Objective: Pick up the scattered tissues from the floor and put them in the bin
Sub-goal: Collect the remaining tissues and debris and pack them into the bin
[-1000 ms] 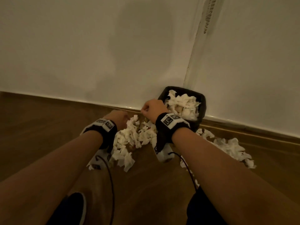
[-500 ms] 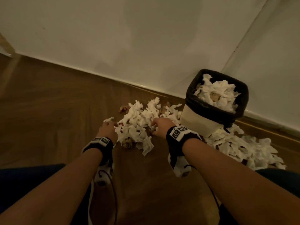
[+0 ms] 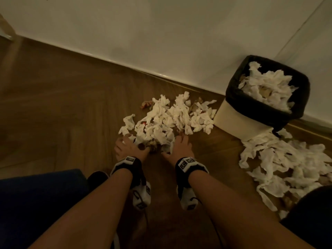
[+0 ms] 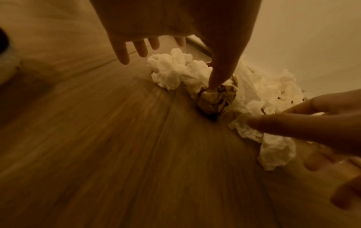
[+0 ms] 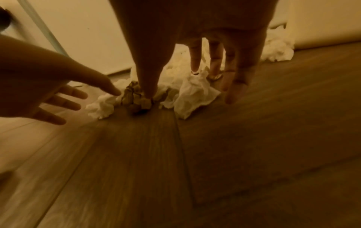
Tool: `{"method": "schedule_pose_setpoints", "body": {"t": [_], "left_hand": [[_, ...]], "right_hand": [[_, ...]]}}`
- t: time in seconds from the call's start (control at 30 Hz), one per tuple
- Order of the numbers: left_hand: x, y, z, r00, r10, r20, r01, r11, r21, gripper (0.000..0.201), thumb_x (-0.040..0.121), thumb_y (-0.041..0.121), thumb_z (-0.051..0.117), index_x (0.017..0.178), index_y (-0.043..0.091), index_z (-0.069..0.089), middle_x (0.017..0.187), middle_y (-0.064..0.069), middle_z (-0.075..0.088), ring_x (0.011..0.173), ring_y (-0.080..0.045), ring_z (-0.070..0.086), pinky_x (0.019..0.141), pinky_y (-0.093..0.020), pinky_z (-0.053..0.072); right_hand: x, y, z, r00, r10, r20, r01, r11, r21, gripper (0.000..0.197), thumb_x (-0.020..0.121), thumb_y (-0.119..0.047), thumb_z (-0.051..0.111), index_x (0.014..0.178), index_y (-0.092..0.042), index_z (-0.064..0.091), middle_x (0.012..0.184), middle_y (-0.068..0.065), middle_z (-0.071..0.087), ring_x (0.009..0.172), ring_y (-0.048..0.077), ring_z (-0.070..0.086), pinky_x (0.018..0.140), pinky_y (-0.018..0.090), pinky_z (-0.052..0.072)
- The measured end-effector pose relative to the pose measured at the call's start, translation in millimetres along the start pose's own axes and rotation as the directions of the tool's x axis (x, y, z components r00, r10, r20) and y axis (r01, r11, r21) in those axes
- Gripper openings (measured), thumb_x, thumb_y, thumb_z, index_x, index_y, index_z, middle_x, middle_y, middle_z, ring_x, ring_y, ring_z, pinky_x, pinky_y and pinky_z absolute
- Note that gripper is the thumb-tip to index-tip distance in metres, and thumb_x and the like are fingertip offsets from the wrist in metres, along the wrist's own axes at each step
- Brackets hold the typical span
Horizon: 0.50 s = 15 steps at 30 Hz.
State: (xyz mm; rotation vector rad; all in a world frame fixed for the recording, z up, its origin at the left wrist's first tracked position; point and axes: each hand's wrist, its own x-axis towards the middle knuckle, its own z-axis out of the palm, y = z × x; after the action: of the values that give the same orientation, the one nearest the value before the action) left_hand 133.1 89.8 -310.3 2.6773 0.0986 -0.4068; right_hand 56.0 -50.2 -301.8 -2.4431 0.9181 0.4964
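A heap of crumpled white tissues (image 3: 172, 117) lies on the wooden floor by the skirting, with a brownish paper ball (image 4: 215, 98) at its near edge. My left hand (image 3: 127, 146) is at the heap's near left corner, fingers spread and straight, thumb tip on the brown ball. My right hand (image 3: 181, 146) is at the near right edge, fingers straight and down on the tissues (image 5: 195, 92). Neither hand holds anything. The bin (image 3: 235, 117), lined with a black bag and heaped with tissues, stands at the right against the wall.
A second spread of tissues (image 3: 291, 169) covers the floor in front of and right of the bin. The white wall (image 3: 161, 42) runs behind. My blue-clad knee (image 3: 36, 194) and a dark shoe (image 3: 98, 178) are at lower left. Wrist cables hang below both hands.
The view has dropped and shifted left, so the bin now sits at the far right. Both hands have opened from curled to spread and come down at the heap's near edge.
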Motion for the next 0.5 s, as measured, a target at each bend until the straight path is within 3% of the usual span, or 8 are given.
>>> {"method": "schedule_pose_setpoints", "body": {"t": [0.2, 0.3, 0.4, 0.5], "left_hand": [[-10, 12, 13, 0.998, 0.060, -0.011, -0.060, 0.997, 0.057, 0.089, 0.055, 0.073, 0.066, 0.124, 0.027, 0.033, 0.136, -0.009, 0.027, 0.123, -0.034, 0.031, 0.097, -0.045, 0.034], [-13, 20, 18, 0.995, 0.096, 0.038, -0.101, 0.985, 0.141, 0.084, 0.055, 0.085, 0.051, 0.117, 0.031, 0.033, 0.133, -0.007, 0.027, 0.122, -0.032, 0.030, 0.094, -0.046, 0.036], [-14, 23, 21, 0.994, 0.082, 0.070, -0.092, 0.985, 0.145, 0.075, 0.059, 0.081, 0.053, 0.114, 0.033, 0.035, 0.131, -0.006, 0.026, 0.120, -0.033, 0.031, 0.092, -0.047, 0.038], [-15, 21, 23, 0.994, 0.061, 0.090, -0.067, 0.995, 0.071, 0.060, 0.065, 0.072, 0.059, 0.107, 0.034, 0.041, 0.130, -0.006, 0.025, 0.117, -0.033, 0.034, 0.091, -0.046, 0.039]], "right_hand": [[7, -1, 12, 0.998, 0.043, 0.056, -0.046, 0.998, 0.051, 0.075, 0.081, -0.057, 0.058, 0.137, -0.019, 0.025, 0.146, 0.013, 0.013, 0.125, 0.039, 0.036, 0.090, 0.044, 0.044], [12, 1, 7, 0.998, 0.015, 0.059, -0.021, 0.995, 0.097, 0.048, 0.089, -0.040, 0.057, 0.125, -0.015, 0.039, 0.141, 0.012, 0.021, 0.117, 0.038, 0.046, 0.088, 0.043, 0.046], [15, 6, 2, 1.000, -0.014, 0.015, 0.011, 0.989, 0.148, 0.032, 0.089, -0.015, 0.058, 0.117, -0.009, 0.044, 0.133, 0.012, 0.033, 0.110, 0.034, 0.050, 0.087, 0.039, 0.046], [14, 15, -2, 0.999, -0.011, -0.053, 0.028, 0.946, 0.322, 0.024, 0.091, -0.007, 0.048, 0.115, -0.009, 0.048, 0.127, 0.014, 0.043, 0.109, 0.033, 0.050, 0.089, 0.040, 0.047]]}}
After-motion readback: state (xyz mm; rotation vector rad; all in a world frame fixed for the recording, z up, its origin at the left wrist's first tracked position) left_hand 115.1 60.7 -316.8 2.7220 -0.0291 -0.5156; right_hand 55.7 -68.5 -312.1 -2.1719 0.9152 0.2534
